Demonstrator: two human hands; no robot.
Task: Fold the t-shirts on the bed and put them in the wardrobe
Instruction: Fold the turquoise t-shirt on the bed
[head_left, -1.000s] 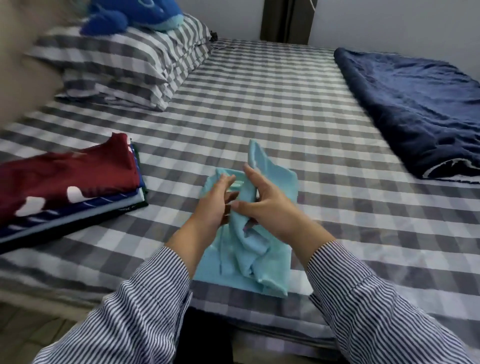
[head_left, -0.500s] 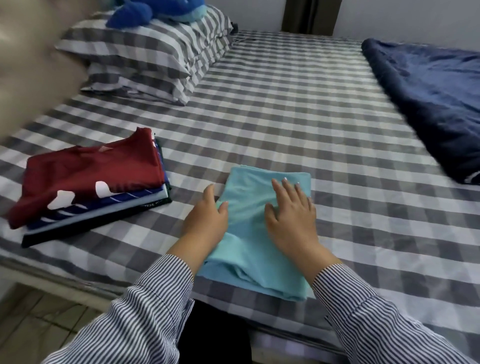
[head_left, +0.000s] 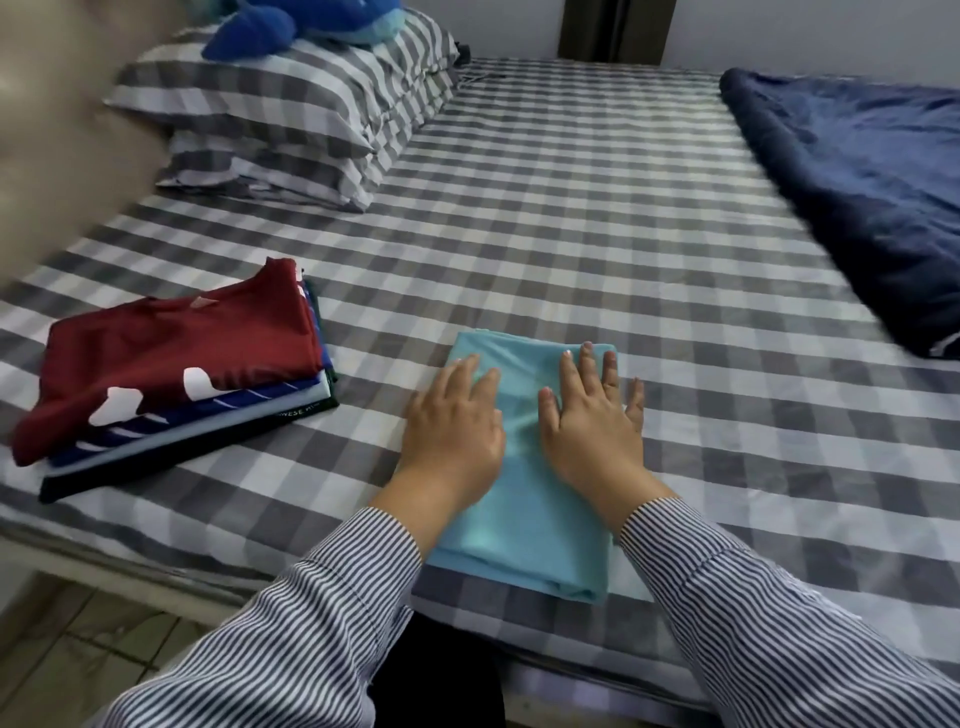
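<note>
Now: both hands flat on folded light-blue cotton t-shirt (head_left: 524, 519).
Left hand (head_left: 451, 423), right hand (head_left: 592, 418) unclenched, grasping nothing; folded-shirt stack (head_left: 166, 384) at nine o'clock.

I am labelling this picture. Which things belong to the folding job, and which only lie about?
Job: light blue t-shirt, left hand, right hand, stack of folded t-shirts.
Lying about: pillows, blue plush toy, navy blanket.

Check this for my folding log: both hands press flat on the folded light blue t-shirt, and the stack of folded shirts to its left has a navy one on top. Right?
Not quite. The head view shows the stack of folded shirts topped by a dark red shirt, not a navy one. The rest holds: the left hand and right hand press flat on the folded light blue t-shirt.
</note>
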